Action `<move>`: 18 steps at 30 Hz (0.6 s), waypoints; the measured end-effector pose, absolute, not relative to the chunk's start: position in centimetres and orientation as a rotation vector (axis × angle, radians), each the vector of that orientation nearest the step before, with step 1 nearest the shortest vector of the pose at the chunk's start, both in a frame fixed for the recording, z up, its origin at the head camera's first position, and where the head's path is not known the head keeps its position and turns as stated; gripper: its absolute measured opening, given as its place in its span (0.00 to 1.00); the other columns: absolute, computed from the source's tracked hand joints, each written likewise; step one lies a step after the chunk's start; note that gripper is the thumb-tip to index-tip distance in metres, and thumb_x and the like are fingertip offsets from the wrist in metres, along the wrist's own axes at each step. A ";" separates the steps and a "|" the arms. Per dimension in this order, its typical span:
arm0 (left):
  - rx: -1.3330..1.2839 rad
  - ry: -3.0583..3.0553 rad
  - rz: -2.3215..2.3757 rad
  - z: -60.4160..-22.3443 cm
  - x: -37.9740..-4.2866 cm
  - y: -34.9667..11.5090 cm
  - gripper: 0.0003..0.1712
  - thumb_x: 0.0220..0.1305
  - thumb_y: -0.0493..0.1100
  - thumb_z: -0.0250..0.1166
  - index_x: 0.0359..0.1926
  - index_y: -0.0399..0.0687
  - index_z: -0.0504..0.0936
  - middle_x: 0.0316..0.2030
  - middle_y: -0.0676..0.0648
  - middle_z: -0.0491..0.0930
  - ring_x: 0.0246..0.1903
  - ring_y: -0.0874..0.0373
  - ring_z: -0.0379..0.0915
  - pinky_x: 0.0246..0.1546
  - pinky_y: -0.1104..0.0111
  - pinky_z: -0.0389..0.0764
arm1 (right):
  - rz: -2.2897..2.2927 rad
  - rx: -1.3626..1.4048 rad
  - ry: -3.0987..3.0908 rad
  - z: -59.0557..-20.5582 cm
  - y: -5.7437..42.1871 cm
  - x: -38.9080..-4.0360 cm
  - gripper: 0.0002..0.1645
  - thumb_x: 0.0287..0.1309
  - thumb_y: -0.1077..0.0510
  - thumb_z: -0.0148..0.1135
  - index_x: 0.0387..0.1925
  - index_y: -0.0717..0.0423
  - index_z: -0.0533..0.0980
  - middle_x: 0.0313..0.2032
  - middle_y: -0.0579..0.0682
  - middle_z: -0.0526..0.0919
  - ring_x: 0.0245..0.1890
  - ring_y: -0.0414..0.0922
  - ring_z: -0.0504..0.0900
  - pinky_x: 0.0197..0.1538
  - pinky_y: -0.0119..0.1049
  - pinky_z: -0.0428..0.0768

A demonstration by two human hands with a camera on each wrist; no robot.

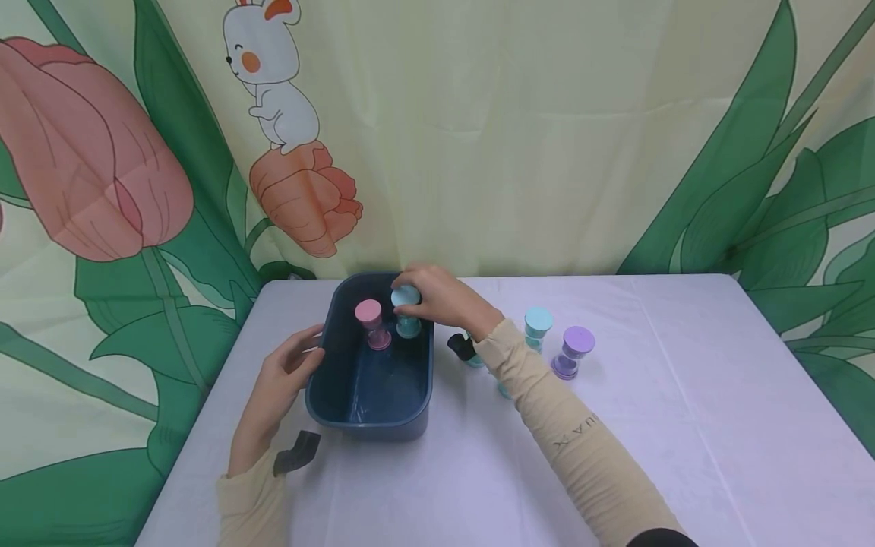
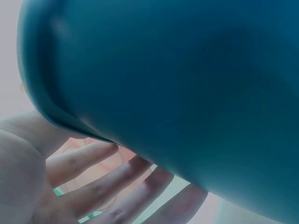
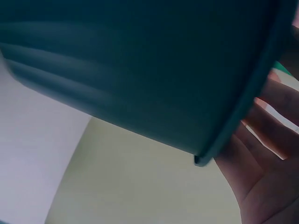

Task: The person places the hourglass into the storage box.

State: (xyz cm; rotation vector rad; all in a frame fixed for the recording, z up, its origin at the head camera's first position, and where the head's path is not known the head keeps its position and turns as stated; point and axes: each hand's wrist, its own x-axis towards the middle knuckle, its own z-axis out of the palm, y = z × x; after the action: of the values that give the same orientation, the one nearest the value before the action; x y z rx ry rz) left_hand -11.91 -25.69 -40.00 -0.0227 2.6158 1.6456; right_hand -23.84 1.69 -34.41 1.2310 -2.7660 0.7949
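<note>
A dark blue plastic bin [image 1: 386, 395] stands on the table. In it, near the far end, a pink hourglass [image 1: 370, 313] stands beside a light blue hourglass [image 1: 409, 327]. My right hand [image 1: 444, 298] reaches over the bin's right rim and grips the light blue hourglass by its upper part; the bin wall hides that hourglass in the right wrist view. Against the bin's left outer side rests my left hand [image 1: 279, 378]. The left wrist view shows its fingers [image 2: 100, 191] extended and touching the bin wall [image 2: 140, 93].
Right of the bin stand a light blue hourglass [image 1: 538, 320] and a purple hourglass [image 1: 578, 342]. Other light blue pieces [image 1: 475, 361] show partly behind my right forearm. A white cloth covers the table [image 1: 683, 425]; a printed curtain [image 1: 519, 152] hangs behind it.
</note>
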 end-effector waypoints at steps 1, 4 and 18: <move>-0.023 2.617 1.646 -40.0 -11.9 -25.7 0.34 0.72 0.57 0.58 0.73 0.52 0.65 0.66 0.39 0.70 0.64 0.42 0.70 0.47 0.65 0.78 | 0.783 1.237 -2.766 -34.5 1.6 -23.9 0.22 0.58 0.53 0.71 0.51 0.60 0.82 0.49 0.54 0.83 0.46 0.47 0.82 0.49 0.35 0.81; -0.022 2.622 1.648 -40.0 -12.0 -25.7 0.34 0.71 0.57 0.59 0.73 0.53 0.65 0.66 0.39 0.71 0.64 0.43 0.70 0.48 0.63 0.78 | 0.768 1.246 -2.768 -34.7 1.5 -24.0 0.22 0.58 0.53 0.71 0.51 0.60 0.82 0.48 0.54 0.83 0.45 0.47 0.82 0.50 0.34 0.81; -0.011 2.635 1.654 -40.4 -12.1 -25.7 0.33 0.71 0.57 0.59 0.72 0.54 0.66 0.66 0.40 0.71 0.63 0.43 0.71 0.52 0.52 0.79 | 0.546 1.274 -2.832 -35.5 0.6 -24.2 0.22 0.58 0.51 0.71 0.52 0.56 0.82 0.47 0.52 0.83 0.46 0.46 0.81 0.53 0.36 0.80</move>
State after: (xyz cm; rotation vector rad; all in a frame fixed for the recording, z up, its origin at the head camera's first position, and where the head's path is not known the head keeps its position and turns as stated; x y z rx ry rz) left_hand -12.08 -25.67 -40.37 -0.0106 2.6354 1.6536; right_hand -24.25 0.58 -35.53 1.2741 -2.8320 0.5461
